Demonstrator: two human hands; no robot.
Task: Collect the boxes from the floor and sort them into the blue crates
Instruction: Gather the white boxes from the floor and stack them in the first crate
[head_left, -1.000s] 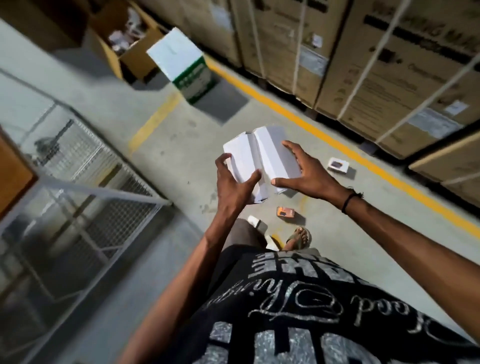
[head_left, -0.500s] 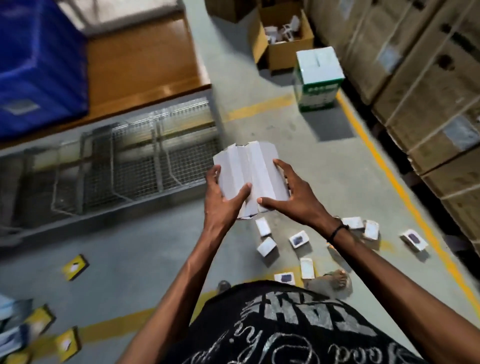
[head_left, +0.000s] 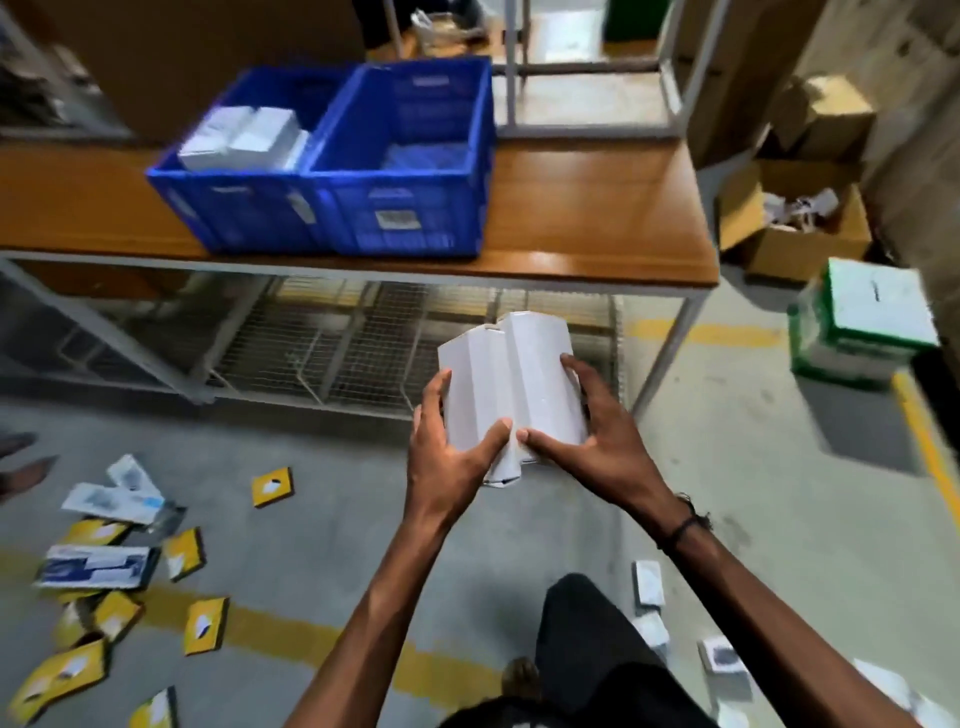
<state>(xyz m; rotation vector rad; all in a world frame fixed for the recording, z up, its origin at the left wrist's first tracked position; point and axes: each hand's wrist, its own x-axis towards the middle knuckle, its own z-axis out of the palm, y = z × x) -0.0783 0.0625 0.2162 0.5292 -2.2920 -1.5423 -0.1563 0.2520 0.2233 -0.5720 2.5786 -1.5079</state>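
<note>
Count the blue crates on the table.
2. The left blue crate holds white boxes; the right blue crate stands against it on the wooden table. Others may lie outside the view.

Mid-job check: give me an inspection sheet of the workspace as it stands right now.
Surface: wooden table on a metal frame, concrete floor below.
Job's things: two blue crates side by side on the table, white boxes in the left one; bundle of white boxes held.
Clutter: yellow boxes and white ones scattered on the floor.
Hands: left hand and right hand grip the bundle.
Cables: nothing seen.
Surroundings: open cardboard carton, green-and-white box, wire mesh under the table.
</note>
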